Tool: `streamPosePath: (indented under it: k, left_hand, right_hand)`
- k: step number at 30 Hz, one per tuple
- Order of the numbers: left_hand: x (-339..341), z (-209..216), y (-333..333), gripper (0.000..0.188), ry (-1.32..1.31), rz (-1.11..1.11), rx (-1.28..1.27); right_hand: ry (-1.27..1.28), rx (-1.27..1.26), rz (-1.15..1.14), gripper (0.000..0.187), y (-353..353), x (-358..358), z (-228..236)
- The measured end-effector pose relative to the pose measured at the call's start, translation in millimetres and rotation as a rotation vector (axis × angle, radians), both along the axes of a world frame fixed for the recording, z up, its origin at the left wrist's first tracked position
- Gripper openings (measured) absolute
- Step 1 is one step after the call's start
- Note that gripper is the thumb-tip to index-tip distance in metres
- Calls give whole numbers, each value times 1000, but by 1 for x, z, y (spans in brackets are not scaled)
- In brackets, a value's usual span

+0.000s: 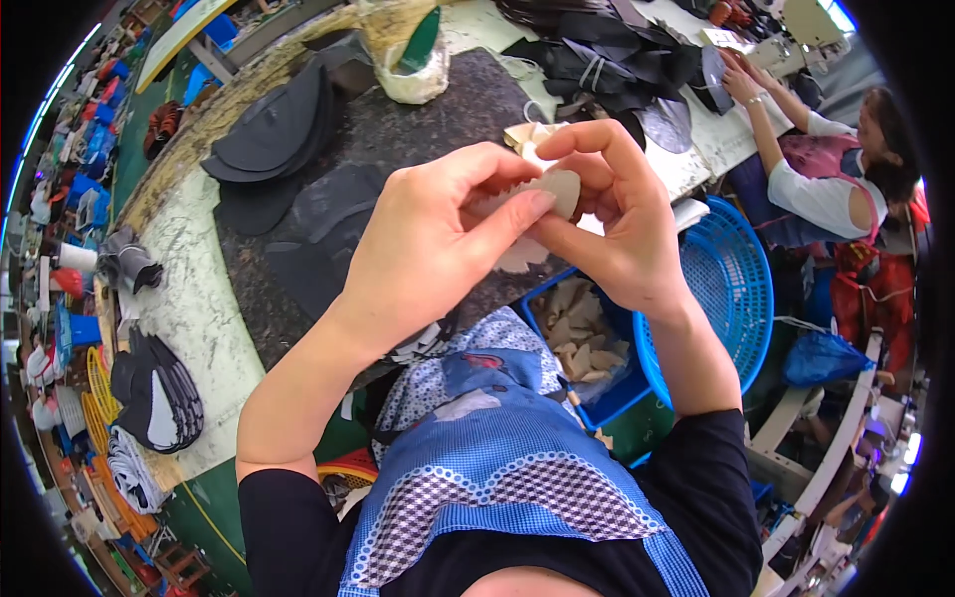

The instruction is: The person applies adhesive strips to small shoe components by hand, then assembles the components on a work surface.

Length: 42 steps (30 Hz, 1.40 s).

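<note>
Above the dark mottled work mat (476, 85), my left hand (423, 239) and my right hand (629, 224) both pinch a thin beige cut piece (565, 191) with a notched edge. The left thumb lies across it, and the right fingers curl around its far end. Part of the piece is hidden behind the fingers. Just below them shows another beige jagged-edged bit (522, 257); whether it belongs to the held piece I cannot tell. A small stack of cream pieces (530, 134) lies just beyond my hands.
Dark curved pieces (267, 124) lie left on the mat, near a white-wrapped pot (416, 82) with a green cone-shaped thing (422, 40). A blue bin (619, 400) holds beige scraps beside a blue basket (741, 308). At right, another person (831, 179) handles dark pieces.
</note>
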<state>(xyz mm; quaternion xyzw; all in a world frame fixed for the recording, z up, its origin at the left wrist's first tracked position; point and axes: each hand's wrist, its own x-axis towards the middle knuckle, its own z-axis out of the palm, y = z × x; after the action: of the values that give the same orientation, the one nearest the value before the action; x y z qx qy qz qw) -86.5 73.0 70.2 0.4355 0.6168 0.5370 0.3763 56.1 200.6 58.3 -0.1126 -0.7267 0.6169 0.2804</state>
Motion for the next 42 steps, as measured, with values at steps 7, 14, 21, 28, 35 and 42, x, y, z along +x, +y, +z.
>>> streamPosePath:
  k: [7,14,21,28,35,42]
  left_hand:
    - [-14,-6,-33,18,-132,81,61]
    - [-37,-7,-59,56,-529,-343,-243]
    - [-20,-10,-69,41,1021,-27,696]
    - [-21,-26,-69,23,1293,30,786]
    - [56,-35,-87,22,382,-373,839]
    - [-47,-30,-110,54,-1363,-72,814]
  right_hand:
    - [-146,-341,203,15,-3,-4,8]
    - [-501,-362,718,12,-18,-11,43]
    - [81,-1104,640,25,-47,-28,-40]
    - [-100,-363,314,35,-55,-13,-36]
    - [49,-374,-479,30,-15,-23,-78]
    - [-664,695,-297,18,-1,138,-136]
